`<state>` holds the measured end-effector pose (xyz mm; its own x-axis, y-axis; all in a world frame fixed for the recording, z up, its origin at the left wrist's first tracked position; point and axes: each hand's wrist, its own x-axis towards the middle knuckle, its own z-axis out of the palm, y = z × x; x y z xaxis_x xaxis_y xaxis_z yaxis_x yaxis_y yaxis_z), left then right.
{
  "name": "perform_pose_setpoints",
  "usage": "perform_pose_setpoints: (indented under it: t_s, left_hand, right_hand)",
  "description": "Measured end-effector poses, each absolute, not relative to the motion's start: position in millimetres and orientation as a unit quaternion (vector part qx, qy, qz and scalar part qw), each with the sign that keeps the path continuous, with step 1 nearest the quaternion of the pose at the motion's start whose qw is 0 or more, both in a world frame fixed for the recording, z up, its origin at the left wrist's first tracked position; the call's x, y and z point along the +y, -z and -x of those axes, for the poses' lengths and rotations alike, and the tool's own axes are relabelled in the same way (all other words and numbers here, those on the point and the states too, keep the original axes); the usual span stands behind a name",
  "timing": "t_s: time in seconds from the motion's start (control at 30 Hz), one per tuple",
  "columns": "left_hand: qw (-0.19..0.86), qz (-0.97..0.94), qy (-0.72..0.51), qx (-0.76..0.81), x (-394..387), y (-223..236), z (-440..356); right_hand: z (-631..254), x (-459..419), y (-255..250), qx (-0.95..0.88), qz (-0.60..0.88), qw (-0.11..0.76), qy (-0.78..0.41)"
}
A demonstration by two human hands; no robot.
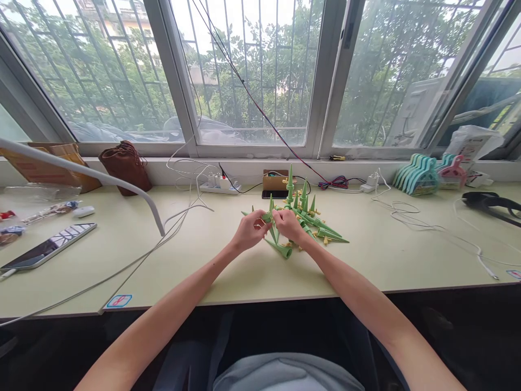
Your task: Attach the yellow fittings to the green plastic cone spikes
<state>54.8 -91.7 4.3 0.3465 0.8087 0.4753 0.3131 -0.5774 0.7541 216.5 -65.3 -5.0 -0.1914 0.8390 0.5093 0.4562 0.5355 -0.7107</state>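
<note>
Above the middle of the desk, my left hand (pixel 249 230) pinches a green plastic watering spike (pixel 267 217) by its wide end. My right hand (pixel 287 225) is closed against the same spot, its fingertips meeting the left ones; how much of the spike it grips is partly hidden. Just below my hands a loose green cone (pixel 280 248) lies with its round opening to the right. Behind and right of my right hand is a pile of similar green spikes (pixel 315 220) with small yellow valve pieces. One spike (pixel 290 184) stands upright at the back.
A small cardboard box (pixel 275 183) and a dark phone sit behind the pile. White cables (pixel 179 217) cross the desk on the left, near a phone (pixel 51 247). At right are teal hangers (pixel 417 175), more cables and a black strap (pixel 492 203). A grey tube (pixel 101 171) arches at upper left.
</note>
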Motion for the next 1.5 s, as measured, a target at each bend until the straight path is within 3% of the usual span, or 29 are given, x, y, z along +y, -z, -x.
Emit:
perform_pose_setpoints:
  t_s: [0.2, 0.4, 0.73, 1.5]
  left_hand:
    - [0.278, -0.747, -0.487, 0.357, -88.9, -2.2, -55.6]
    - [0.37, -0.671, -0.526, 0.368, -87.1, -8.6, -58.0]
    - [0.586, -0.601, -0.387, 0.381, -83.0, -8.0, -52.3]
    - [0.534, -0.65, -0.395, 0.37, -87.8, -11.6, -48.4]
  right_hand:
    - [-215.7, -70.3, 2.1, -0.708, 0.424, 0.509, -0.244]
    - [-217.3, -69.7, 3.6, -0.69, 0.399, 0.545, -0.261]
    - [-218.5, -71.4, 5.0, -0.732, 0.352, 0.517, -0.272]
    - [-217.5, -67.1, 8.5, -0.727, 0.397, 0.489, -0.273]
